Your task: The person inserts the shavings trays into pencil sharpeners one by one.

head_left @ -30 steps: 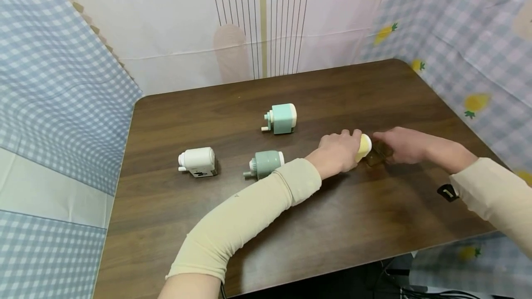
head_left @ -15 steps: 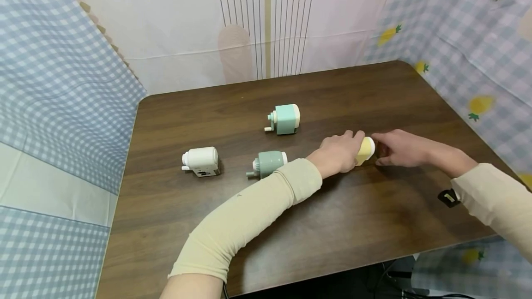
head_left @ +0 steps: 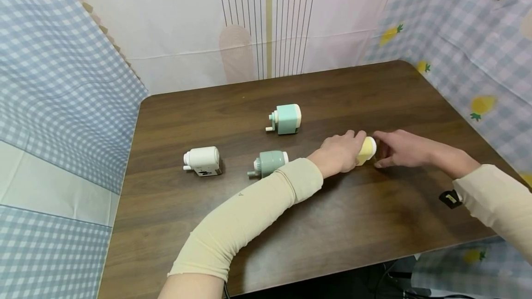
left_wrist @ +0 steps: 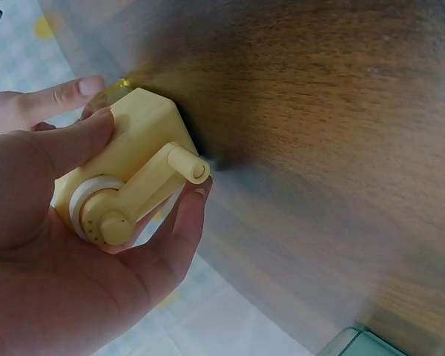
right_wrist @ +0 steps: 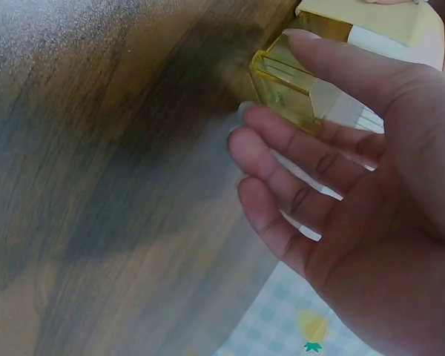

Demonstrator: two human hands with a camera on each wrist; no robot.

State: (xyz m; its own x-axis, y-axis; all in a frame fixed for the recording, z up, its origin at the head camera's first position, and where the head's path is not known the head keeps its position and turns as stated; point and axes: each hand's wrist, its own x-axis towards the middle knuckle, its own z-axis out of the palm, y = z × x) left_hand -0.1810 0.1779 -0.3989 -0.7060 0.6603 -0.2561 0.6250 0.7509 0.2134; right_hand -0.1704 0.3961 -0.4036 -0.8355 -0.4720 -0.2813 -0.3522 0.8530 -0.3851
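Observation:
My left hand (head_left: 338, 152) grips a yellow hand-crank pencil sharpener (left_wrist: 137, 144) above the table, thumb on one side and fingers on the other. Its crank and white ring face the left wrist camera. At the sharpener's other end, a see-through yellow shavings drawer (right_wrist: 285, 85) sticks partly out of the body. My right hand (head_left: 405, 148) holds this drawer between thumb and fingers, the other fingers loosely bent. A grey-green sharpener (head_left: 270, 163) lies near my left sleeve, with a mint sharpener (head_left: 288, 119) behind it and a white one (head_left: 203, 160) to the left.
The brown wooden table (head_left: 332, 230) ends near the person, with dark cables below its front edge. A black tag (head_left: 450, 199) is by the right cuff. Patterned cloth (head_left: 174, 26) hangs behind and along both sides.
The drawer has slid toward the yellow sharpener, and less of it shows between the hands. My right thumb and fingers have shifted their hold. The view has shifted slightly; other sharpeners stay put.

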